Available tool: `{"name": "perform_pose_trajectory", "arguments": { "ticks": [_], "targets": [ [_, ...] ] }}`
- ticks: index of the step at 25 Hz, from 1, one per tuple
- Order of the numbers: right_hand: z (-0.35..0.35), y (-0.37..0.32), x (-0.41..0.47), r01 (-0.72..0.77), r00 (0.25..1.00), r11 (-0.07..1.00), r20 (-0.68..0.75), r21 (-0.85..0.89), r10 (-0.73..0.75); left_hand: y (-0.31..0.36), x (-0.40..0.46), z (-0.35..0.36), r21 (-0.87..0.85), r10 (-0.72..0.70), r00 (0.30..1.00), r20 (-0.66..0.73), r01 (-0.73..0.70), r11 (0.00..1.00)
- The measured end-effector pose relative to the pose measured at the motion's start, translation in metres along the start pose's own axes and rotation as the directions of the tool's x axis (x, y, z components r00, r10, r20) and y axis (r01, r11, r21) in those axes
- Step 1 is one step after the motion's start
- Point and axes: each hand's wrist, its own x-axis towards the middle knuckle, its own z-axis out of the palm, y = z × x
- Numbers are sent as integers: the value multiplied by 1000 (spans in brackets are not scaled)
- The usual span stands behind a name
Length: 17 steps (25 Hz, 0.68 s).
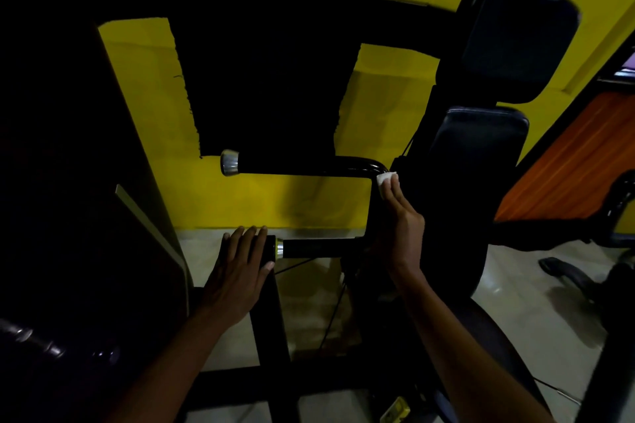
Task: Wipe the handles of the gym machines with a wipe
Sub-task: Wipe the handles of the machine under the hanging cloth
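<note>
A black gym machine has two horizontal handles joined by a vertical bar. The upper handle ends in a silver cap at its left. The lower handle has a silver ring near its left end. My left hand grips the end of the lower handle, fingers over its top. My right hand pinches a small white wipe and presses it on the bend where the upper handle meets the vertical bar.
Two black pads of the machine's seat back stand at the right. A black cloth hangs over the frame above the handles. A yellow wall lies behind, a wooden panel at the right, and a dark machine column at the left.
</note>
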Motion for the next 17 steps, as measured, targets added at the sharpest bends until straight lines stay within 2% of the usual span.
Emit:
{"name": "perform_pose_trajectory", "arguments": {
  "ticks": [2,5,7,11,15,17],
  "targets": [
    [4,-5,1,8,1000,999,15,-49,-7,-1,0,0,26,11,1000,2,-11,1000],
    [-4,4,-12,193,973,964,160,-184,-164,1,-3,1,36,14,1000,7,-14,999],
    [-17,14,-18,284,940,941,246,-182,-236,0,-5,1,34,22,1000,-1,-22,999],
    [-11,9,-22,178,967,970,214,-167,-141,1,-6,1,31,19,1000,0,-19,999],
    [-5,27,-42,337,900,920,355,-200,-252,1,-7,2,31,23,1000,-9,-23,999],
    [-11,33,-41,374,879,895,401,-243,-258,1,-6,1,24,25,1000,-17,-25,999]
  ]
}}
